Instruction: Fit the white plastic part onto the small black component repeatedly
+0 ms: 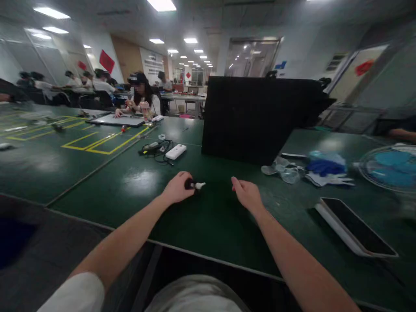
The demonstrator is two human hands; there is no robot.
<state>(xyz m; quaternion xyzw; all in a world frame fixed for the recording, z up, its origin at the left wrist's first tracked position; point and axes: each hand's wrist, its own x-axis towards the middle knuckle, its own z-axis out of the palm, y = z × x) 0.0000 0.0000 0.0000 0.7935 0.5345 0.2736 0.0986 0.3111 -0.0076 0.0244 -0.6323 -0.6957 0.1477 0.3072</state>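
My left hand (pixel 178 187) is wrapped round a small dark bottle (pixel 188 184), which lies tilted just over the green tabletop. Its white nozzle (pixel 199 186) points right, towards my other hand. My right hand (pixel 247 193) is closed a short way to the right, thumb on top, with the two hands apart. A bit of red shows at its fingertips; whether that is a small object or skin I cannot tell. Most of the bottle is hidden by my left fingers.
A big black panel (pixel 247 117) stands behind my hands. To the right are clear goggles (pixel 289 173), blue and white gloves (pixel 326 168), a fan (pixel 393 167) and a tablet-like device (pixel 357 225). A white box (pixel 176 151) and cables (pixel 156 148) lie left. People sit beyond.
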